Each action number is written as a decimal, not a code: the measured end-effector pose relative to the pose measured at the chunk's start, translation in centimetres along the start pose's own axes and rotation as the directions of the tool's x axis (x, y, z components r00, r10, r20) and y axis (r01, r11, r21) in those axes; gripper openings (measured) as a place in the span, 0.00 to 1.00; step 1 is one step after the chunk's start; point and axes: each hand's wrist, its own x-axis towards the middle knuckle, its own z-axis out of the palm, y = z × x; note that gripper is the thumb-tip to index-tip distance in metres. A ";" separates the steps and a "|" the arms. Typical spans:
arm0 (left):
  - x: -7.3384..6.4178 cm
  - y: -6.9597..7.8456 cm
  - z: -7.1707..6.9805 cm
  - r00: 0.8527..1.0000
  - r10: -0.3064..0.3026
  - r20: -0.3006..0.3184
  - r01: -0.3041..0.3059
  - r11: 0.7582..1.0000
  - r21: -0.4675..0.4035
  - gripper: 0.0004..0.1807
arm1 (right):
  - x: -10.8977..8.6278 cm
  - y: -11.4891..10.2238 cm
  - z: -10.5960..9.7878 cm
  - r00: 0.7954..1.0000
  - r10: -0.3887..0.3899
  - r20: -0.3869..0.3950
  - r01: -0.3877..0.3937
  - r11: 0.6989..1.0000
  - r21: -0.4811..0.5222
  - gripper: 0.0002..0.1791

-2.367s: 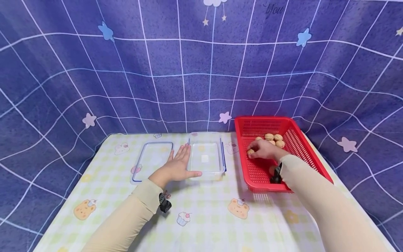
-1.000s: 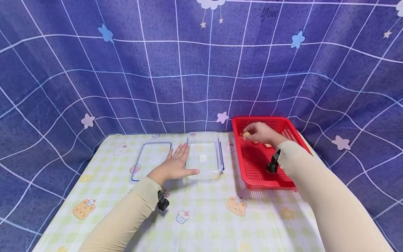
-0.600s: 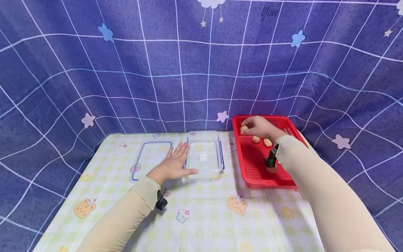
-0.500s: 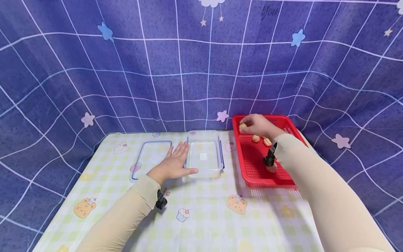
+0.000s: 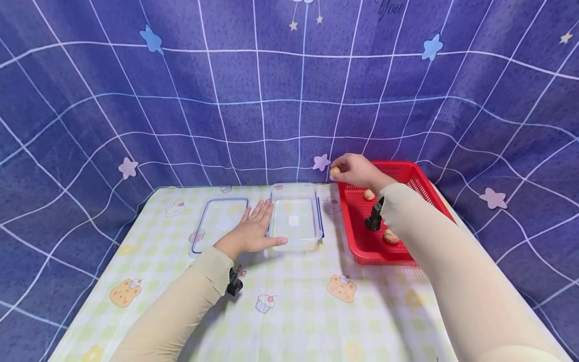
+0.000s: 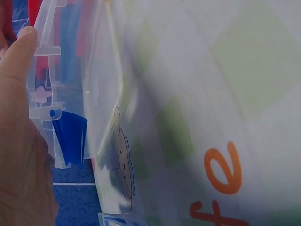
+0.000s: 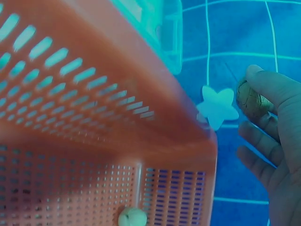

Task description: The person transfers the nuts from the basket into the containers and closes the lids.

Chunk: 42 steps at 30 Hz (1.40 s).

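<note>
My right hand (image 5: 357,170) pinches a walnut (image 5: 334,171) between thumb and fingers, above the far left corner of the red plastic basket (image 5: 362,255). The right wrist view shows the same walnut (image 7: 251,100) at the fingertips, beyond the basket's rim (image 7: 207,141). Loose walnuts (image 5: 391,236) lie on the basket floor, some possibly hidden by my right arm. My left hand (image 5: 251,234) rests with straight, spread fingers against the left side of a clear plastic food container (image 5: 294,241). The left wrist view has my thumb (image 6: 21,54) at the container's rim.
A clear lid (image 5: 219,221) with a blue seal lies left of the container. One blue locking flap (image 5: 320,218) hangs on the container's right side. A checked cloth (image 5: 294,311) covers the table, and a blue patterned curtain (image 5: 285,120) rises behind it.
My right hand has risen out of the basket with the walnut and moved left, past the basket's far left rim. My left hand keeps its place at the container.
</note>
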 end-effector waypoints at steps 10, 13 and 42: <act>0.1 0.1 0.0 1.000 -0.011 -0.008 0.011 1.000 0.007 0.64 | 1.4 -1.5 1.4 1.000 -0.004 -0.017 0.005 0.999 0.035 0.19; 0.0 0.1 0.0 1.000 -0.009 -0.010 0.009 1.000 0.001 0.63 | 1.8 -1.8 1.8 1.000 -0.008 -0.022 0.009 0.998 0.056 0.19; 0.3 -0.1 0.4 1.000 0.005 -0.027 -0.006 0.999 -0.036 0.62 | 4.3 -4.5 8.0 0.996 0.076 -0.055 -0.057 0.953 0.299 0.19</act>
